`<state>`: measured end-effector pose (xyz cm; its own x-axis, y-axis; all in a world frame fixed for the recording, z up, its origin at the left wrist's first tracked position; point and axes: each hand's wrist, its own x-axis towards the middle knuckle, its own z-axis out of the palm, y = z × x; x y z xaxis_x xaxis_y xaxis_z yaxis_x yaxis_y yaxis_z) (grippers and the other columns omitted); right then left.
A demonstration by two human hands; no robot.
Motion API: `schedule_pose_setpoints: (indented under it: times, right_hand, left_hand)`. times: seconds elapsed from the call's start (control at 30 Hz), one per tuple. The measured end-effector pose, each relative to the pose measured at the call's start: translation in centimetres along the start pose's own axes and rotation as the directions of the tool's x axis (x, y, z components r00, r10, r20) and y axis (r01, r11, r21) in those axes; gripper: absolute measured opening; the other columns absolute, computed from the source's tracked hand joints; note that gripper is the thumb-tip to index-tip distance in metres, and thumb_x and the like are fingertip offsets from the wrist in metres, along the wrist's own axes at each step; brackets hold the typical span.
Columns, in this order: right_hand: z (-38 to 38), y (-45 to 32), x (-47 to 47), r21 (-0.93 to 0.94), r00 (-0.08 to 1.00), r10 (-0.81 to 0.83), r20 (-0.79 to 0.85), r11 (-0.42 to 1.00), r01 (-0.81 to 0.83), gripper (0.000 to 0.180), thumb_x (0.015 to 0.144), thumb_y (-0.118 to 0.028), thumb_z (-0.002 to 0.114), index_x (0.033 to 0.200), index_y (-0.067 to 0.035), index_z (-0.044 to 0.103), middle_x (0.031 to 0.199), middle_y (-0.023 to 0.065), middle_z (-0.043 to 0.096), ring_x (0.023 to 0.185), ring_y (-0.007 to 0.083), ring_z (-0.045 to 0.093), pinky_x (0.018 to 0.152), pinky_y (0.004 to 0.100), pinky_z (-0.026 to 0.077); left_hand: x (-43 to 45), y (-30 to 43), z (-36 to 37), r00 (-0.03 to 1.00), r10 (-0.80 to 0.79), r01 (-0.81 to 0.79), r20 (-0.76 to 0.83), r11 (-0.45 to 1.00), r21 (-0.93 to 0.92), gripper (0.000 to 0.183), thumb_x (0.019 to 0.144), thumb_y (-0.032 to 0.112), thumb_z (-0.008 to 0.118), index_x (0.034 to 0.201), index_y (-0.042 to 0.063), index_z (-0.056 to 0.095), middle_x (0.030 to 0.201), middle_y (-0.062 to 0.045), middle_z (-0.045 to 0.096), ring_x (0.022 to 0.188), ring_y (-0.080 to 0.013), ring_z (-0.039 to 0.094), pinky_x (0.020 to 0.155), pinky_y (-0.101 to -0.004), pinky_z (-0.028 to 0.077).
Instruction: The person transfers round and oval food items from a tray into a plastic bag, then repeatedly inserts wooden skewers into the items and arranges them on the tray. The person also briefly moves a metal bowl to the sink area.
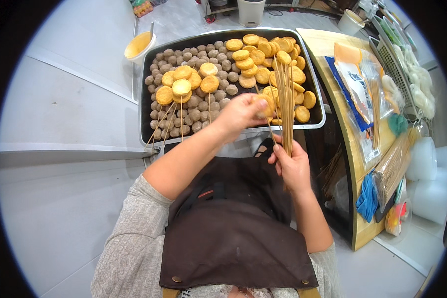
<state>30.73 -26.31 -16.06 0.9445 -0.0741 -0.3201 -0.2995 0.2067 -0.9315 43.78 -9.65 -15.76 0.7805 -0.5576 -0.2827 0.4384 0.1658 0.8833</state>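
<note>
My left hand [242, 111] grips a round, flat yellow cake [266, 104], slightly blurred, at the front of a dark metal tray [323, 121]. To its right, my right hand [293, 164] clasps a bundle of thin bamboo skewers [286, 111] pointing away from me. One skewer [272, 133] stands apart from the bundle and runs from my right fingers up to the held cake; whether it pierces the cake is hard to tell. Loose yellow cakes [302, 114] fill the tray's right side, grey-brown meatballs [197, 115] its left. Several skewered cakes [181, 87] lie on the meatballs, sticks towards me.
A white bucket [139, 56] with a handle inside stands beyond the tray's left corner. On the right, a wooden table [335, 93] carries plastic packaging [352, 85], a bagged skewer bundle [393, 167] and a blue cloth [367, 199]. A green perforated basket [391, 74] stands along its far side.
</note>
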Motion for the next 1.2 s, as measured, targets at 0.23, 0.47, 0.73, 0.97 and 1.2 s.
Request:
schedule_pose_setpoints:
  times: [0.23, 0.47, 0.73, 0.97, 1.2]
  right_hand:
    - [-2.3, -0.8, 2.6, 0.035, 0.991, -0.083, -0.108, 0.996, 0.087, 0.026, 0.102, -0.011, 0.059, 0.126, -0.001, 0.062, 0.073, 0.0039, 0.064, 0.049, 0.0044, 0.047, 0.046, 0.0189, 0.038]
    - [-3.5, 0.4, 1.9, 0.015, 0.983, -0.044, -0.179, 0.999, 0.048, 0.028, 0.102, -0.012, 0.060, 0.128, -0.002, 0.060, 0.072, 0.0037, 0.064, 0.048, 0.0043, 0.047, 0.045, 0.0192, 0.037]
    - [-3.3, 1.1, -0.6, -0.036, 0.990, -0.036, -0.133, 0.999, 0.032, 0.028, 0.103, -0.013, 0.060, 0.129, -0.005, 0.061, 0.071, 0.0031, 0.064, 0.046, 0.0036, 0.044, 0.044, 0.0189, 0.035]
    - [-2.9, 0.6, -2.2, -0.124, 0.992, -0.021, -0.125, 0.992, 0.006, 0.028, 0.102, -0.013, 0.060, 0.129, -0.004, 0.062, 0.070, 0.0020, 0.063, 0.046, 0.0029, 0.043, 0.044, 0.0184, 0.035]
    - [-2.0, -0.1, -2.2, -0.096, 0.995, -0.056, -0.085, 0.994, 0.048, 0.028, 0.102, -0.014, 0.061, 0.127, -0.002, 0.063, 0.070, 0.0014, 0.063, 0.047, 0.0033, 0.046, 0.045, 0.0197, 0.037]
  left_hand:
    - [5.2, 0.0, -0.2, 0.968, 0.223, -0.137, -0.118, 0.860, 0.492, 0.036, 0.101, 0.032, 0.063, 0.123, 0.005, 0.063, 0.117, -0.007, 0.067, 0.103, -0.0170, 0.065, 0.090, -0.0352, 0.052]
    - [7.7, -1.8, -0.5, 0.878, 0.477, -0.118, 0.049, 0.115, 0.986, 0.041, 0.091, 0.030, 0.071, 0.120, 0.002, 0.064, 0.117, -0.021, 0.059, 0.107, -0.0399, 0.061, 0.094, -0.0447, 0.050]
    - [5.1, -0.1, 0.1, 0.995, 0.104, -0.103, -0.009, 0.966, -0.236, 0.035, 0.100, 0.013, 0.060, 0.130, -0.005, 0.054, 0.129, -0.018, 0.063, 0.119, -0.0273, 0.063, 0.101, -0.0388, 0.053]
    - [3.3, 1.3, -0.6, 0.986, 0.162, -0.162, -0.041, 0.876, -0.455, 0.032, 0.105, 0.014, 0.054, 0.129, -0.006, 0.054, 0.126, -0.017, 0.065, 0.119, -0.0270, 0.064, 0.106, -0.0393, 0.052]
    - [2.0, 2.6, -0.8, 0.979, 0.205, -0.197, -0.012, 0.919, -0.340, 0.027, 0.105, 0.016, 0.055, 0.126, 0.000, 0.057, 0.122, -0.013, 0.066, 0.116, -0.0250, 0.066, 0.101, -0.0397, 0.054]
